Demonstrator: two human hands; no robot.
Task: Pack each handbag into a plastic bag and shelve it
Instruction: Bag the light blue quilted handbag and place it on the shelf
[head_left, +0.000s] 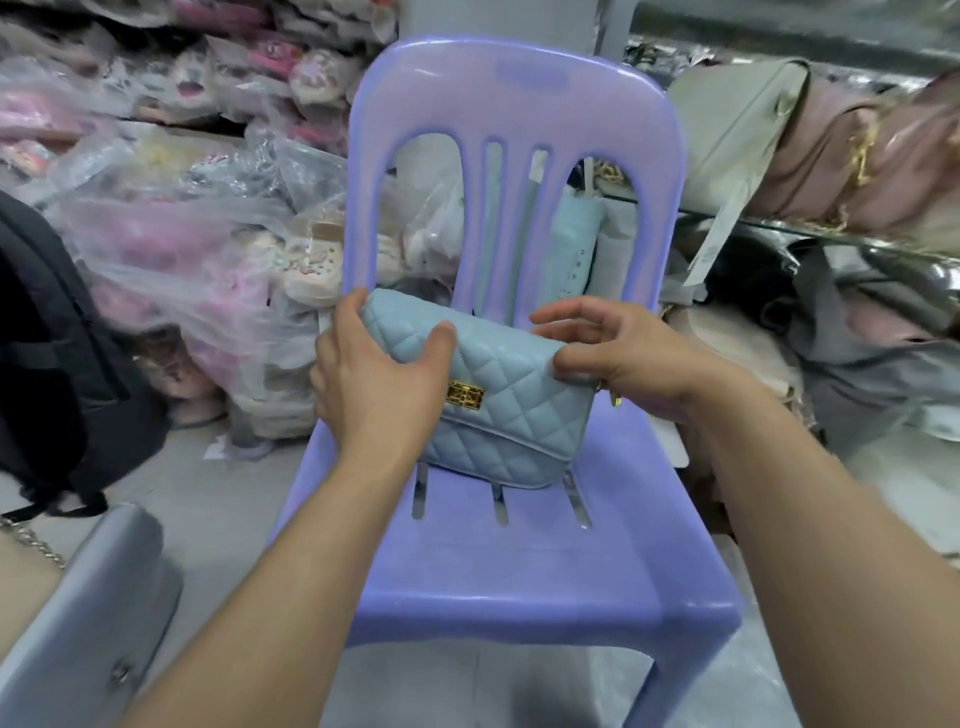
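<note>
Left hand (379, 384) across partly hidden handbag (511, 410)

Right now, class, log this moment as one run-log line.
handbag: unbagged, on chair seat | left hand: grips left end | right hand: holds right end

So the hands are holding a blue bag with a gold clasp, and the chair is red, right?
Not quite: the chair is purple, not red, as the head view shows. The rest is right: the left hand and the right hand both hold the blue bag with the gold clasp.
</note>
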